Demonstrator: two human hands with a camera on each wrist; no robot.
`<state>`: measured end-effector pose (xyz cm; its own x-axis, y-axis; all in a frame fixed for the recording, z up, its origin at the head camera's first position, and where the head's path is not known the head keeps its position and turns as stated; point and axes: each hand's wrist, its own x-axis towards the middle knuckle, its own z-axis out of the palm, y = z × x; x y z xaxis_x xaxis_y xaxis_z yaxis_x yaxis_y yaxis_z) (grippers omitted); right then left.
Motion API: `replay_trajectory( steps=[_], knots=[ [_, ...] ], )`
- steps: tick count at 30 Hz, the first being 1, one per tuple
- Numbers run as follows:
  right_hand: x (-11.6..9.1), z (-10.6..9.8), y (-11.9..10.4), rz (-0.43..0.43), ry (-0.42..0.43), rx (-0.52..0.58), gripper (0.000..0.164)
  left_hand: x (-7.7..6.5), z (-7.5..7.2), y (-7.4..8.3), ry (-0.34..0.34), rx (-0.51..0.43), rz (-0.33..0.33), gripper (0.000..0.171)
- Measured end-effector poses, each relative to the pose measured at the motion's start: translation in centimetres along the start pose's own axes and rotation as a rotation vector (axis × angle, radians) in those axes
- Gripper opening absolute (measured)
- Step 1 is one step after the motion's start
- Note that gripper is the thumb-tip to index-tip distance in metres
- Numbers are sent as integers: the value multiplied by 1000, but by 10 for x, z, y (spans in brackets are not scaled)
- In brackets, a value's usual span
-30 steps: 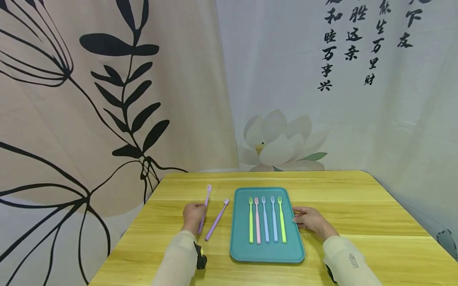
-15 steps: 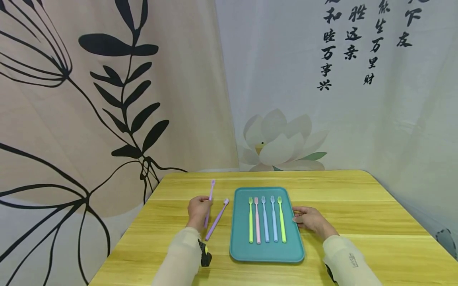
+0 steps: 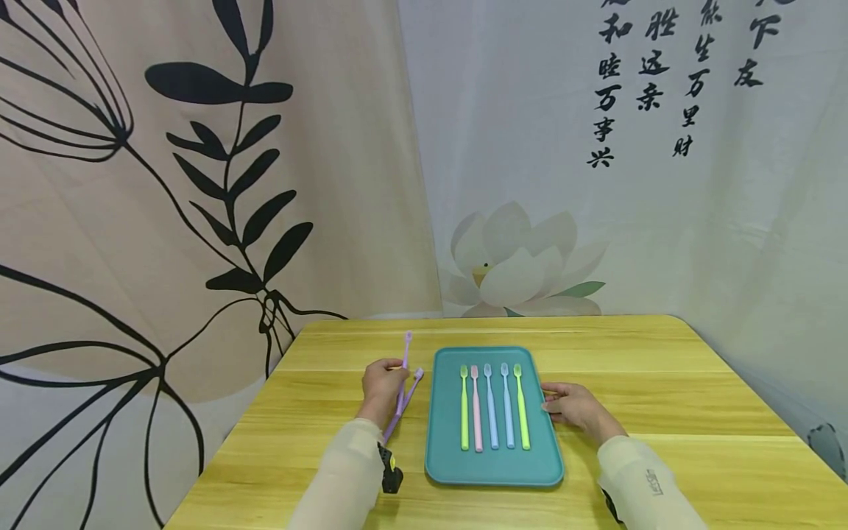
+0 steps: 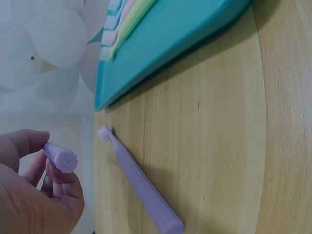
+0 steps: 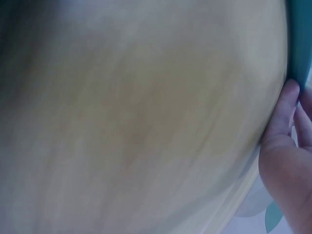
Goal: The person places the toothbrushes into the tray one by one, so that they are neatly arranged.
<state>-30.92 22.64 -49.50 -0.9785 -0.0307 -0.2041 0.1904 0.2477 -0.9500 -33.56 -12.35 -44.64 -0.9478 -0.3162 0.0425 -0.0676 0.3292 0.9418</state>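
My left hand (image 3: 383, 389) pinches a purple toothbrush (image 4: 61, 158) between thumb and fingers, its head pointing away and up. Below and beside it, a second purple toothbrush (image 4: 141, 185) lies slanted on the table; in the head view the held one crosses over it. To the right is a teal tray (image 3: 493, 471) with a row of toothbrushes: a yellow-green one (image 3: 464, 412), a pink one (image 3: 477, 416), two blue ones (image 3: 492, 412) and another yellow-green one (image 3: 522, 412). My right hand (image 3: 579, 411) grips the tray's right rim, thumb and fingertips at its edge.
The wooden table (image 3: 682, 412) extends around the tray, its far edge close to a printed curtain (image 3: 358, 221). A black wrist device (image 3: 391, 471) sits on the left sleeve.
My left hand has carried the held toothbrush rightward and slightly away, from left of the lying purple toothbrush to over it. My right hand and the tray have stayed put.
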Motion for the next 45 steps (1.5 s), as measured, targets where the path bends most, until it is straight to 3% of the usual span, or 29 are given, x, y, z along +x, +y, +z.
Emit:
replay_trajectory(
  steps=[6, 13, 19, 28, 45],
  knots=[
    [0, 0, 0, 0, 3, -8, 53, -1, 8, 3, -10, -27, -10, 26],
    [-2, 1, -1, 2, 7, -11, 53, -7, 16, 9, -46, -134, -60, 24],
    [-2, 1, 0, 10, 13, -4, 52, -9, 21, 10, -37, -60, 10, 22],
    [-2, 2, -1, 16, 12, 1, 53, -14, 29, 11, -37, -3, 37, 19],
    [-1, 2, -2, 18, 20, -3, 54, -23, 39, 6, -113, -25, -17, 18]
  ],
)
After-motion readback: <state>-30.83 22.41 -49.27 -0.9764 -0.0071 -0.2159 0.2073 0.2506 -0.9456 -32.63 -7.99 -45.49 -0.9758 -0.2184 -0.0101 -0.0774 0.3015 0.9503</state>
